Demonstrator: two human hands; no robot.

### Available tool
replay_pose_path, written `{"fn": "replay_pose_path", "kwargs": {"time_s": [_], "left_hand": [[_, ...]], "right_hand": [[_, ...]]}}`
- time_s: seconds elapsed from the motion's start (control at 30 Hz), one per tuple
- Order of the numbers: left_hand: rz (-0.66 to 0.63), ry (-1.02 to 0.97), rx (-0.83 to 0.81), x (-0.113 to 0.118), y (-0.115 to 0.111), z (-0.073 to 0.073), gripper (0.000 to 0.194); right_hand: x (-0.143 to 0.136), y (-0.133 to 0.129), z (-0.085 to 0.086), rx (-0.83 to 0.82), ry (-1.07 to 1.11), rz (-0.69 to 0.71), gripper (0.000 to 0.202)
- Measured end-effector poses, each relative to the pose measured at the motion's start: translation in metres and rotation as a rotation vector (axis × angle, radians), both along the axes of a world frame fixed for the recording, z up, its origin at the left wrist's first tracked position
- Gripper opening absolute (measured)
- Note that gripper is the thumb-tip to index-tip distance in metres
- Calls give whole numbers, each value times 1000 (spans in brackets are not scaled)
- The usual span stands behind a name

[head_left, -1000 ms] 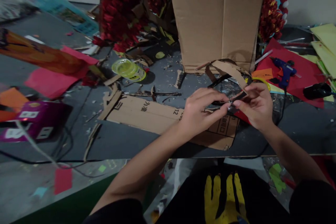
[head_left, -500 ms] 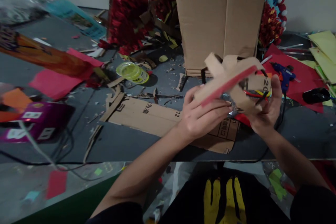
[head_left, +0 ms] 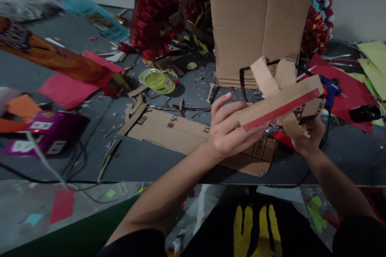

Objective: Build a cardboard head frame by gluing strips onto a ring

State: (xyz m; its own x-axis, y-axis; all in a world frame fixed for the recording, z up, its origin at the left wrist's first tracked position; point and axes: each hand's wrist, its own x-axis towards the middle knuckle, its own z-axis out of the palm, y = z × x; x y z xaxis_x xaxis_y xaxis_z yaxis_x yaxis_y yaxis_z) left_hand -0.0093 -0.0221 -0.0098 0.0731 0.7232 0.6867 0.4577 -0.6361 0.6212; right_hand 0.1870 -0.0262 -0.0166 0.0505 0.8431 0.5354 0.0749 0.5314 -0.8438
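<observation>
Both hands hold up a cardboard construction (head_left: 280, 102) made of crossing strips, one edged with a red stripe, with a thin dark loop sticking out at its top left. My left hand (head_left: 227, 128) grips the left end of the striped strip, its fingers partly behind it. My right hand (head_left: 312, 136) is closed round the right lower side, its fingers partly hidden by the cardboard. Beneath them a flat printed cardboard piece (head_left: 169, 130) lies on the dark table (head_left: 144, 168). A tall cardboard box (head_left: 241, 20) stands just behind.
An open yellow-green jar (head_left: 157, 81) and cardboard scraps lie left of the hands. Farther left are an orange tube (head_left: 54, 60) and a purple power strip (head_left: 45, 132) with cables. A blue glue gun (head_left: 331, 90) rests on red paper (head_left: 346, 108) at right.
The cardboard construction has turned and shifted right, showing its striped strip and dark loop more fully. My right hand has moved lower behind it, and a left finger has lifted. The view has shifted slightly.
</observation>
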Motion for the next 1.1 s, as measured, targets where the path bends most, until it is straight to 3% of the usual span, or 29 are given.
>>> {"fn": "replay_pose_path", "kwargs": {"time_s": [0.07, 0.13, 0.23, 0.4, 0.53, 0.67, 0.77, 0.83, 0.87, 0.97, 1.1], "left_hand": [[-38, 3, 107, -1, 3, 4, 17], [0, -110, 87, 1, 7, 6, 24], [-2, -386, -138, 4, 15, 7, 39], [-235, -605, -693, 5, 25, 10, 34], [-222, -691, -860, 4, 29, 14, 29], [-194, -753, -879, 2, 34, 14, 34], [-167, -801, -902, 1, 39, 9, 36], [-141, -817, -923, 1, 43, 6, 33], [-125, -822, -935, 1, 44, 5, 32], [-92, -837, -947, 2, 46, 3, 30], [-104, -846, -925, 1, 46, 2, 32]], "right_hand": [[1, 2, 2, -11, 15, 56, 20], [4, 5, 4, -46, 42, 111, 17], [9, 10, 6, -147, 28, 157, 12], [15, 21, 1, -254, -58, 214, 23], [15, 34, -2, -310, -70, 213, 30], [40, 53, 3, -323, -239, -9, 30], [86, 68, 5, -277, -568, -434, 22], [118, 77, 1, -339, -768, -708, 21], [131, 80, -2, -420, -840, -776, 25], [153, 87, -13, -691, -952, -812, 35], [156, 93, -24, -776, -966, -792, 37]]}}
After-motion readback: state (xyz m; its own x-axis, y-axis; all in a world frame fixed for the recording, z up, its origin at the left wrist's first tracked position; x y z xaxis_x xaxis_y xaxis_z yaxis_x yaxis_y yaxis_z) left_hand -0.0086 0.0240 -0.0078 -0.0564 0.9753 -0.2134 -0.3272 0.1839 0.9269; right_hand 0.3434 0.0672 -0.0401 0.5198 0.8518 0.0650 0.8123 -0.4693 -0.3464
